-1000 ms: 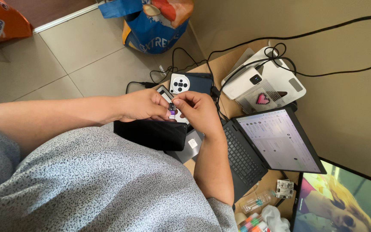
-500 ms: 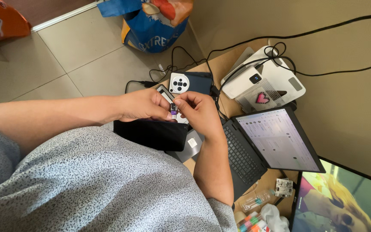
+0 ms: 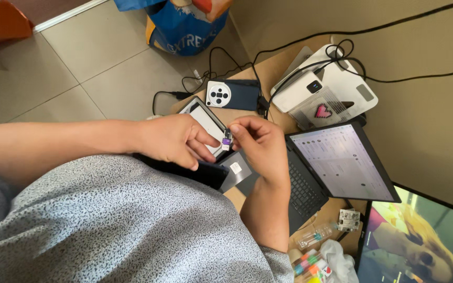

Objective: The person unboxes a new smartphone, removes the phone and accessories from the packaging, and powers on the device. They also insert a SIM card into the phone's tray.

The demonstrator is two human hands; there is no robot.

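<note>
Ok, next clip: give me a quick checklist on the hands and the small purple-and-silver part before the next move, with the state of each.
1. Small purple-and-silver part pinched in right hand fingertips: ok.
2. Left hand gripping the part: not ok; its fingers are near the part, apparently not on it.
3. Part held clear of the white-screened device below: cannot tell, they overlap in this view.
4. Black phone under the left hand lying flat: cannot tell, mostly hidden.
5. Laptop open, apart from both hands: ok.
6. Black cables away from the hands: ok.
</note>
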